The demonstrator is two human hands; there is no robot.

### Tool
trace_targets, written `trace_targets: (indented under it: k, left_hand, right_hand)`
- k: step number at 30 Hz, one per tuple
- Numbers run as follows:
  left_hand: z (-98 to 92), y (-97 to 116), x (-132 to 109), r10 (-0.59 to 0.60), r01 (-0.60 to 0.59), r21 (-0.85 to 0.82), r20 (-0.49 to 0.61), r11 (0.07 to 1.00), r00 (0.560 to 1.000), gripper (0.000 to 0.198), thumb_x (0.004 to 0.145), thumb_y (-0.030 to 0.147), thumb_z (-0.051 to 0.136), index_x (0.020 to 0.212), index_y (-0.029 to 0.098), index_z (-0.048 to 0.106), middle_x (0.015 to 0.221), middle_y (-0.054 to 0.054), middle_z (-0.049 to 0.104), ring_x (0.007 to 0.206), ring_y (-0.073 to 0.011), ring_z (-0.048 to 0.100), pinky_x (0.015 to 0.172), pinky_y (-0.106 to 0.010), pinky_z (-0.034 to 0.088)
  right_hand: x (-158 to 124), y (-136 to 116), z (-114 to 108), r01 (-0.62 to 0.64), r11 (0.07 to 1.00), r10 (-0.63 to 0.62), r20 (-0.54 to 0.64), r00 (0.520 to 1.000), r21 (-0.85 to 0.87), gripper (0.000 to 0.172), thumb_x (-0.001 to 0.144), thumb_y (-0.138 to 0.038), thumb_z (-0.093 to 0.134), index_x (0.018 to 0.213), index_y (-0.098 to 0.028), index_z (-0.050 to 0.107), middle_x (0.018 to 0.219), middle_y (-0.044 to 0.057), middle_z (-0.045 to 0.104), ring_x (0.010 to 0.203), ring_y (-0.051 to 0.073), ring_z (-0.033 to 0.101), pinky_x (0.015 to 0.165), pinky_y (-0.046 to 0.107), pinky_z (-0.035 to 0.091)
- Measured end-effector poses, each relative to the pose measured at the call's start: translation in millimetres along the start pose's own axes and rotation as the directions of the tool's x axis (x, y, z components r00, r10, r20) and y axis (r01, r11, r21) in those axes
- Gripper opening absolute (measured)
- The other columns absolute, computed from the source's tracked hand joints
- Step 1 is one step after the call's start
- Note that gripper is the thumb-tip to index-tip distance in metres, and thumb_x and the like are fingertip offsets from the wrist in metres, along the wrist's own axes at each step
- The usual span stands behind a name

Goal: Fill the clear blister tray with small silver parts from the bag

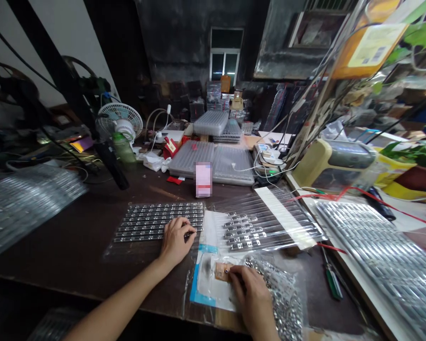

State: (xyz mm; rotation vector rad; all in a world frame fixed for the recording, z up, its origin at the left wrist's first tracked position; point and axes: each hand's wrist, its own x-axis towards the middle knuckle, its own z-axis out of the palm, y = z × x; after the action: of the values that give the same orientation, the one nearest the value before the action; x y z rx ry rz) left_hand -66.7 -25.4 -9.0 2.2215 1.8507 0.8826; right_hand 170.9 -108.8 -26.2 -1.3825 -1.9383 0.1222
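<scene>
The right hand (252, 296) lies nearer the small tan pad (222, 271), its fingertips (232, 271) together at the pad's right end, while the left hand (175, 241) curls on the blister tray (156, 222).

Left hand (175, 241), blister tray (156, 222), right hand (252, 293), board (222, 271)

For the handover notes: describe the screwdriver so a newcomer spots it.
On the dark workbench, right of the person's right hand and a clear bag of metal parts, lies the screwdriver, near the edge. Its green handle sets it apart.
</scene>
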Motion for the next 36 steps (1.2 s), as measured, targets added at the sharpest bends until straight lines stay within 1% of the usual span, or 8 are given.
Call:
trace_targets:
  k: [5,11,15,22,25,28,30,36]
  left_hand:
    - [0.1,14.6,9.9,0.046,-0.046,-0.043,0.006,0.998,0.999,0.011,0.08,0.021,0.06,0.087,0.025,0.068,0.097,-0.003,0.062,0.095,-0.0222,0.054,0.087,-0.039,0.035]
    - [36.2,63.5,55.9,0.116,-0.079,-0.216,0.166,0.973,0.979,0.009,0.081,0.025,0.061,0.08,0.022,0.07,0.089,-0.004,0.07,0.09,-0.0221,0.059,0.091,-0.041,0.032]
    - [51.3,73.0,67.5,0.095,-0.043,-0.275,0.178,0.96,0.979,0.005,0.076,0.023,0.066,0.073,0.02,0.069,0.082,-0.005,0.071,0.084,-0.0231,0.061,0.089,-0.042,0.036]
    - [26.2,41.7,42.1,0.015,0.114,-0.499,0.247,0.859,0.969,0.02,0.084,0.021,0.052,0.098,0.015,0.064,0.085,-0.005,0.069,0.072,-0.0141,0.064,0.066,-0.024,0.048]
    - [13.1,28.9,19.0,-0.032,0.308,-0.676,0.388,0.669,0.921,0.029,0.086,0.03,0.05,0.108,0.014,0.061,0.077,-0.003,0.065,0.063,-0.011,0.061,0.057,-0.021,0.047]
    - [7.2,25.0,-0.8,-0.07,0.437,-0.74,0.471,0.511,0.879,0.034,0.08,0.04,0.06,0.101,0.013,0.063,0.074,-0.001,0.06,0.056,-0.0087,0.055,0.052,-0.019,0.044]
    - [7.7,28.3,-8.6,-0.078,0.436,-0.73,0.47,0.527,0.879,0.035,0.075,0.039,0.065,0.097,0.013,0.063,0.078,-0.002,0.061,0.053,-0.0074,0.052,0.05,-0.019,0.042]
    - [18.9,51.7,-13.1,-0.048,0.314,-0.628,0.404,0.712,0.914,0.02,0.077,0.025,0.06,0.091,0.012,0.068,0.078,-0.005,0.067,0.066,-0.0141,0.06,0.059,-0.022,0.045]
  right_hand:
    - [-1.1,-0.1,7.6,-0.028,0.995,0.033,0.055,0.998,-0.095,0.013,0.089,-0.032,0.053,0.083,-0.026,0.063,0.079,-0.001,0.066,0.075,0.016,0.058,0.068,0.028,0.037]
    - [-2.2,3.7,10.6,-0.004,0.998,0.01,0.087,0.996,-0.069,0.012,0.089,-0.03,0.053,0.088,-0.029,0.065,0.087,-0.002,0.068,0.08,0.016,0.058,0.071,0.029,0.035]
    - [-2.2,4.8,13.7,0.019,0.999,-0.017,0.06,0.998,-0.04,0.016,0.091,-0.029,0.049,0.088,-0.028,0.065,0.085,-0.002,0.068,0.077,0.016,0.057,0.069,0.029,0.035]
    - [-0.4,1.7,13.3,0.015,0.998,-0.012,0.047,0.999,-0.062,0.016,0.089,-0.024,0.052,0.091,-0.031,0.066,0.084,-0.001,0.066,0.076,0.016,0.056,0.068,0.03,0.033]
    - [1.9,-2.7,12.4,-0.015,0.998,0.018,0.034,0.999,-0.062,0.017,0.086,-0.021,0.054,0.091,-0.032,0.067,0.083,-0.001,0.065,0.075,0.016,0.054,0.068,0.03,0.033]
    - [3.0,-6.0,11.4,-0.039,0.997,0.043,0.05,0.998,-0.073,0.017,0.085,-0.022,0.056,0.093,-0.033,0.067,0.082,-0.001,0.064,0.076,0.016,0.053,0.069,0.031,0.032]
    - [2.6,-6.5,10.3,-0.042,0.996,0.047,0.066,0.997,-0.079,0.017,0.086,-0.022,0.055,0.094,-0.032,0.067,0.083,-0.001,0.064,0.077,0.017,0.053,0.069,0.031,0.032]
    - [-0.1,-4.3,7.8,-0.036,0.998,0.041,0.1,0.994,-0.051,0.018,0.088,-0.022,0.051,0.095,-0.028,0.066,0.089,0.001,0.066,0.082,0.016,0.054,0.073,0.031,0.033]
